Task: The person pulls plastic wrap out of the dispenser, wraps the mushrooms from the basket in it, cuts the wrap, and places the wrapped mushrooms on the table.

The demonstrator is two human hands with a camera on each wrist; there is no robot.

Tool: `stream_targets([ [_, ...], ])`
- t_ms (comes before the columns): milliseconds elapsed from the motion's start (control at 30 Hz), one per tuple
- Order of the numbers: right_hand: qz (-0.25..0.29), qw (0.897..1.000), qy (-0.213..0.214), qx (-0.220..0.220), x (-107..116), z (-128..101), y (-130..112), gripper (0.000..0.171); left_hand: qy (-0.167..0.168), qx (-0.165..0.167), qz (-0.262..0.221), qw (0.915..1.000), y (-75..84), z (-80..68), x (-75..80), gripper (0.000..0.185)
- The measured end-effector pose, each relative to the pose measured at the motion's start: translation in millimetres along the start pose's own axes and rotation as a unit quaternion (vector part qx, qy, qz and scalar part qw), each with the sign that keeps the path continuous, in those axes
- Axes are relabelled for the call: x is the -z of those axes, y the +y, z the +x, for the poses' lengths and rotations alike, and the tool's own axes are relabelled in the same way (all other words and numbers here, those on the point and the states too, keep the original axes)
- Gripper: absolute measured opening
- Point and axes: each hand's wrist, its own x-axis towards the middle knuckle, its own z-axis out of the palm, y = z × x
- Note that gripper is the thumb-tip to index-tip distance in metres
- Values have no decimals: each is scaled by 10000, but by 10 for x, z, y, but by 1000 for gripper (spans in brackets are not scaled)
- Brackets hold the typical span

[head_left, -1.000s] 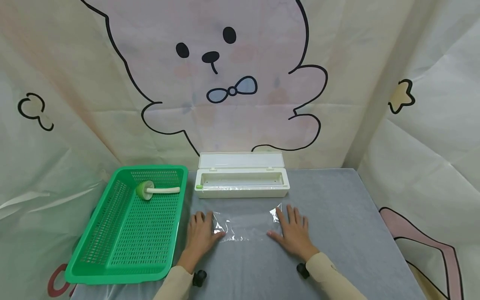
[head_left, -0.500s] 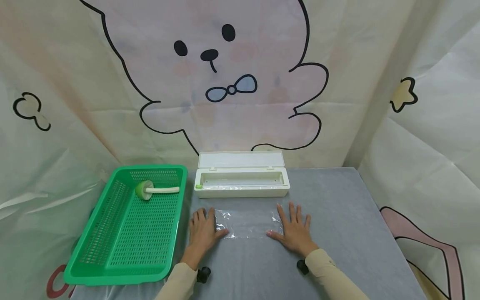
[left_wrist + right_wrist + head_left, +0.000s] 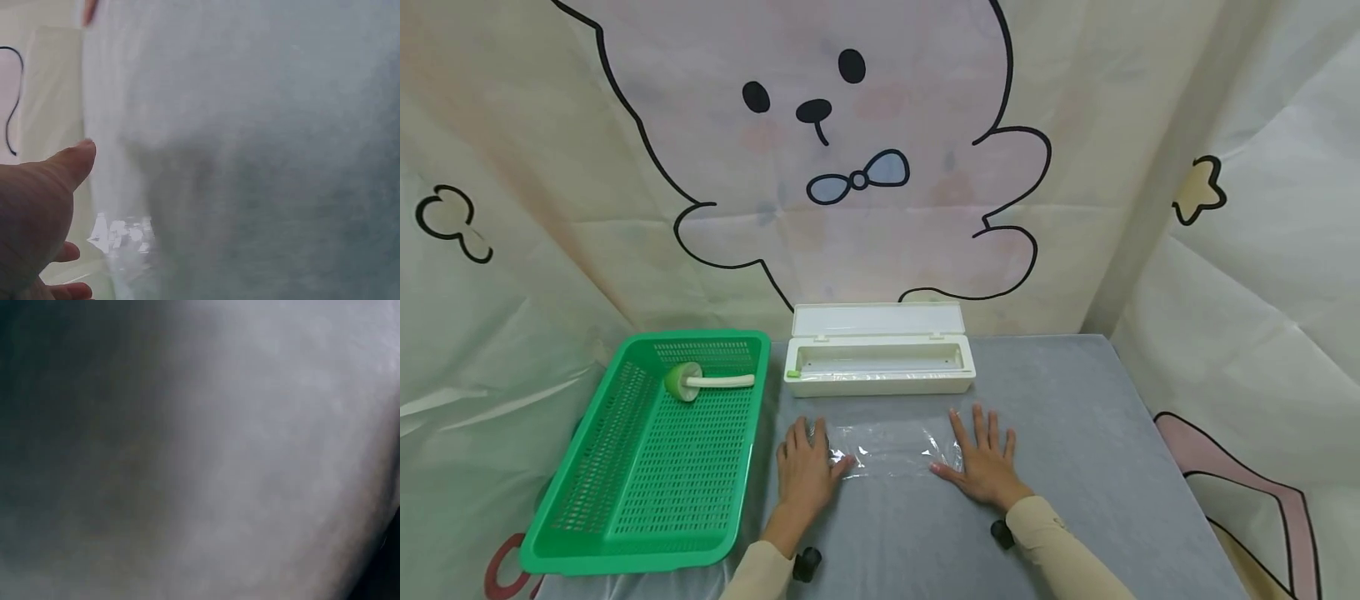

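Observation:
A sheet of clear plastic film (image 3: 891, 450) lies flat on the grey table (image 3: 1075, 433). My left hand (image 3: 805, 467) presses flat on the film's left end, fingers straight. At the film's right end my right hand (image 3: 981, 462) lies flat too, fingers spread. The left wrist view shows my left hand (image 3: 37, 206) beside the shiny film (image 3: 122, 234). Only blurred grey cloth fills the right wrist view. Behind the film stands a white film dispenser box (image 3: 880, 367) with its lid up.
A green mesh basket (image 3: 647, 450) sits left of my hands and holds a green-and-white roller tool (image 3: 688, 382). A printed cloth backdrop (image 3: 865, 167) hangs behind the table. Bare grey table stretches to the right of my right hand.
The film's raised, crinkled corners have been pressed down flat. Both hands shifted slightly on the film's ends and stay flat.

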Motion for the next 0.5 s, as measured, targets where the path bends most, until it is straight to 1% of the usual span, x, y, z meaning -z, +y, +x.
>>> stream_targets([
  [67, -29, 10000, -27, -29, -16, 0, 11, 105, 203, -80, -88, 9997, 12, 14, 58, 81],
  [133, -22, 10000, -30, -43, -33, 4, 23, 105, 467, -229, -208, 9984, 34, 34, 137, 79],
  [267, -62, 10000, -45, -60, -71, 13, 45, 106, 982, -553, -449, 9926, 80, 86, 339, 77],
  [400, -111, 9996, -178, -161, -54, 14, 23, 107, 1289, -739, -584, 9872, 90, 156, 586, 76],
  [500, -96, 9995, -221, -205, -12, 9, -11, 106, 1505, -795, -727, 9827, 35, 228, 765, 76],
])
